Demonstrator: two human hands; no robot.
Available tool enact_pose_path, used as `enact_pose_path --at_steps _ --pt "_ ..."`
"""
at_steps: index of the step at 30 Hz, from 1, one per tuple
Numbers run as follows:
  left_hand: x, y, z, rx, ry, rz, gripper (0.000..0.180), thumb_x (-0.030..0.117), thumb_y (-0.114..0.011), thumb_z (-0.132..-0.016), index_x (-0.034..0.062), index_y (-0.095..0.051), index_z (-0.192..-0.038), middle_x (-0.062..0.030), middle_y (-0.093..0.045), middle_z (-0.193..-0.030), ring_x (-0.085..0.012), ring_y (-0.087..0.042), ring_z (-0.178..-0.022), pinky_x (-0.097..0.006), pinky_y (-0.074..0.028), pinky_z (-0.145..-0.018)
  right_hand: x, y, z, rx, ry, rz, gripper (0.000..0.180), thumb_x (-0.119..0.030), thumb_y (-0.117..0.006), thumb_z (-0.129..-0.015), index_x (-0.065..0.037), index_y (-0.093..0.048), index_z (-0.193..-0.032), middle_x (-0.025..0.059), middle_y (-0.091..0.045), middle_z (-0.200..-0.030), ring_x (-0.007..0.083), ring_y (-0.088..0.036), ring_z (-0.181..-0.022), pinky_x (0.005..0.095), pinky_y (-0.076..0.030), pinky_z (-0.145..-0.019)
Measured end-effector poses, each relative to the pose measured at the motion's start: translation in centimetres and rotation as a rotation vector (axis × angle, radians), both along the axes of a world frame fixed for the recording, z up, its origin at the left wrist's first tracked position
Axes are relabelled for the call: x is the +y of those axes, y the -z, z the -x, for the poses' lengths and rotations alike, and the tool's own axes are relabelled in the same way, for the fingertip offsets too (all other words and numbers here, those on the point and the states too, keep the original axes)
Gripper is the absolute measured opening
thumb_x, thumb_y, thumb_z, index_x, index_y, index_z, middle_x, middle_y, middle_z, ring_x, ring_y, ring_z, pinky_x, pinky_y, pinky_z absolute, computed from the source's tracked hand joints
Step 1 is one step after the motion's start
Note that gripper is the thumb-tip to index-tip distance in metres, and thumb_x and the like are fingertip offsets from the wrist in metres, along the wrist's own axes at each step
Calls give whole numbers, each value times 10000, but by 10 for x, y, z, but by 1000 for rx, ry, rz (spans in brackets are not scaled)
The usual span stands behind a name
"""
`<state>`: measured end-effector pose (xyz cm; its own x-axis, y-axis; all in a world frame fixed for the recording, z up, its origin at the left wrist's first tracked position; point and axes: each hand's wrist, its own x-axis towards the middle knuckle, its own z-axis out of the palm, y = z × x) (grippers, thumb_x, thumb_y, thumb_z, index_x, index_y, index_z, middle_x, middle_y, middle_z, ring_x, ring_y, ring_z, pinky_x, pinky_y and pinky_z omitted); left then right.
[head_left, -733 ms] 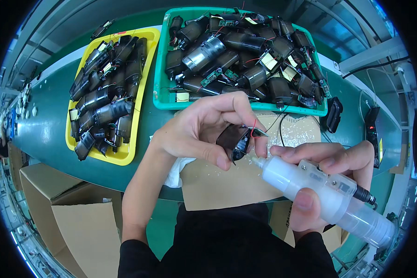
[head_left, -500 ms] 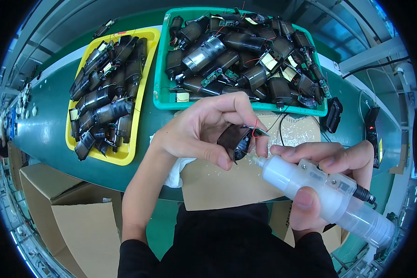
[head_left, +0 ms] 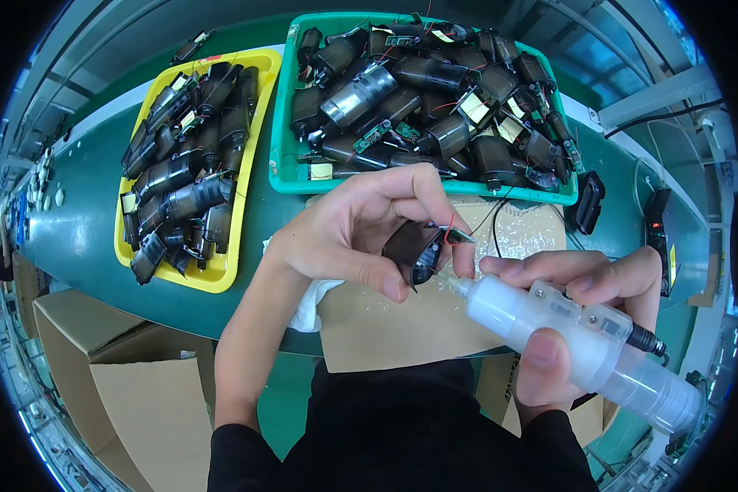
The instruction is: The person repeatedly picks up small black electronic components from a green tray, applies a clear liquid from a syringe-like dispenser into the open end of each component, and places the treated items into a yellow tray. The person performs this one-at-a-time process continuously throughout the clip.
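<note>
Above a speckled cardboard sheet (head_left: 385, 336), the left hand (head_left: 332, 234) curls its thumb and fingers around a dark translucent housing (head_left: 403, 244), its end turned toward the other hand. A red wire (head_left: 448, 234) loops beside a small circuit board (head_left: 463, 236) at the left fingertips. Opposite, the right hand (head_left: 635, 283) grips a white-and-clear syringe dispenser (head_left: 578, 340), thumb below and fingers above, its pale nozzle (head_left: 459, 284) angled at the housing. The two sit very near each other; whether the fine tip touches cannot be told from this view.

The work looks like a matter of fine aim. Both hands would do best braced, the left pinch firm but light enough to spare the thin wire, and the tip brought squarely to its spot, clear of the board. Slow, even pressure should suit better than a hard squeeze, which could flood the joint.

Beyond the left hand stands a green tray (head_left: 280, 152) heaped with similar housings; to that hand's left, a yellow tray (head_left: 252, 156) holds more.
</note>
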<state>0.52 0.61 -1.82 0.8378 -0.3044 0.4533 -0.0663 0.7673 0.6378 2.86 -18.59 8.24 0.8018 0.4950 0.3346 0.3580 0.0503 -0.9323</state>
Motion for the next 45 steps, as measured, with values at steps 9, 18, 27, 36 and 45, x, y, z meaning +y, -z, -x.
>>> enact_pose_path --at_steps 9,18,27,36,45 --pt "1 -3 2 30 27 2 556 -49 -764 -656 -30 -488 -1138 -193 -602 -1044 -268 -576 -1035 -342 -445 -882 -6 -2 -4 7 -76 14 544 -339 -720 -789 -43 -288 -936 227 -597 -845 290 -661 -795 444 -559 -799" --pt "2 -2 3 27 36 7 554 -57 -757 -654 -22 -490 -1138 -200 -602 -1049 -275 -576 -1045 -342 -444 -887 -7 -1 -4 -2 -92 -1 547 -334 -718 -791 -38 -281 -937 231 -591 -855 292 -661 -799 442 -558 -802" --pt "-3 -2 2 56 -51 -43 551 60 -822 -623 9 -500 -1068 -233 -604 -944 -237 -597 -860 -260 -453 -614 -4 0 0 11 0 2 565 -385 -716 -786 -45 -288 -928 211 -583 -826 259 -648 -781 448 -567 -786" --pt "-2 -5 0 39 -78 -52 554 111 -800 -681 -5 -505 -1135 -195 -552 -1093 -217 -580 -915 -270 -489 -666 -6 7 4 -53 107 -67 610 -478 -708 -763 -47 -313 -938 193 -573 -812 271 -638 -738 423 -567 -744" --pt "64 -63 60 -33 -1104 -1328 419 17 -683 -710 41 -619 -1123 -103 -601 -1042 -230 -562 -962 -321 -440 -856 -21 65 -3 39 -19 175 338 -130 -696 -798 -5 -431 -966 166 -614 -879 180 -612 -751 287 -507 -705"
